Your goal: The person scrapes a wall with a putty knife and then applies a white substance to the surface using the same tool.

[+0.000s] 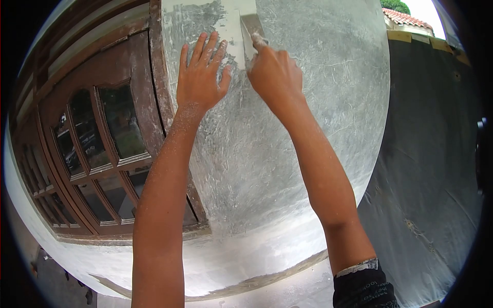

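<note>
My left hand (202, 77) lies against the grey wall (246, 159) with its fingers spread and pointing up, holding nothing. White residue marks its fingertips. To its right, my right hand (275, 74) is closed round a putty knife (251, 25), whose wide flat blade rests on the wall near the top. The index finger reaches up along the blade; the handle is hidden in the palm. A strip of wet-looking white putty (233, 31) covers the wall between the two hands, beside the blade.
A brown wooden window frame (159, 77) with glass panes (120, 120) is left of my left arm. Dark sheeting (426, 154) hangs at the right. Below, the wall has a white painted band (257, 246). A tiled roof (408, 18) shows at the upper right.
</note>
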`<state>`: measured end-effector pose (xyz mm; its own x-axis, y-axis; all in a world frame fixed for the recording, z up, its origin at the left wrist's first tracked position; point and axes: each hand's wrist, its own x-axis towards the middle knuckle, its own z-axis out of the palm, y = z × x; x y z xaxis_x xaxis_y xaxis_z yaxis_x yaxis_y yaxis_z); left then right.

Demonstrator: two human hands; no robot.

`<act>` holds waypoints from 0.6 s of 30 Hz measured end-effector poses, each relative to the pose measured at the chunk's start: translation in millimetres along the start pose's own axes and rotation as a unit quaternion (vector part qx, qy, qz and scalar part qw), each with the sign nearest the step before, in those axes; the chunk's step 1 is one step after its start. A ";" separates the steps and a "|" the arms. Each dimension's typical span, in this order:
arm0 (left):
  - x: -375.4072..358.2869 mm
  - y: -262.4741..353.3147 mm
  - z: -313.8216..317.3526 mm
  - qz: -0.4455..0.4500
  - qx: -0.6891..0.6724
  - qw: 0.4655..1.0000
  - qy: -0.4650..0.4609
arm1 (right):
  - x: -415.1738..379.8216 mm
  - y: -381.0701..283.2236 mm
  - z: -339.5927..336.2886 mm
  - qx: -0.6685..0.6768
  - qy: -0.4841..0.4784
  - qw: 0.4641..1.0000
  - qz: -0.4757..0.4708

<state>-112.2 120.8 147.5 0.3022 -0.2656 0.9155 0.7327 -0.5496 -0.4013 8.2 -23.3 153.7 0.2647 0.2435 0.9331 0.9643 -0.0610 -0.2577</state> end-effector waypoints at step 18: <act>0.8 1.7 -1.8 -0.004 0.005 1.000 -0.006 | 10.0 6.2 5.9 0.028 0.008 1.000 -0.004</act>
<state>-111.7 118.3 147.5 0.3045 -0.2518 0.9186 0.7408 -0.5436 -0.3945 16.8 -15.5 160.0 0.2567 0.2273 0.9394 0.9649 -0.0048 -0.2626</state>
